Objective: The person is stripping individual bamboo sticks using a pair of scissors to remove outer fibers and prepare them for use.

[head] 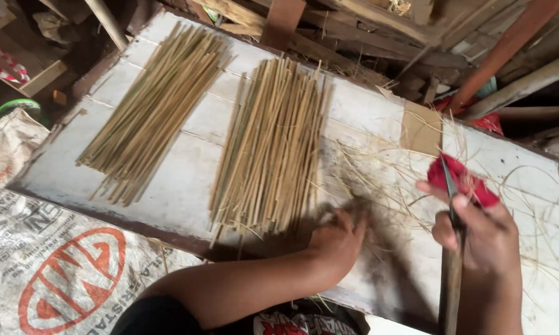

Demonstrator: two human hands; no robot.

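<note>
Your right hand (484, 232) is closed around a knife (451, 260), blade up. Your left hand (341, 239) rests half-curled, holding nothing, beside the near bundle of bamboo sticks (270, 146). These look light, stiff, splintery; grip them mid-length. A second bundle (152, 108) lies farther left.

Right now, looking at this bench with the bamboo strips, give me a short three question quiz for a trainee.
1. True or false: the right hand grips a knife with red cloth by its fingers.
2. How many separate piles of bamboo strips lie on the white board?
3. The left hand rests: A) on the far-left pile, B) by the near end of the middle pile, C) on the printed sack.

Key: 1 true; 2 two; 3 B.
</note>
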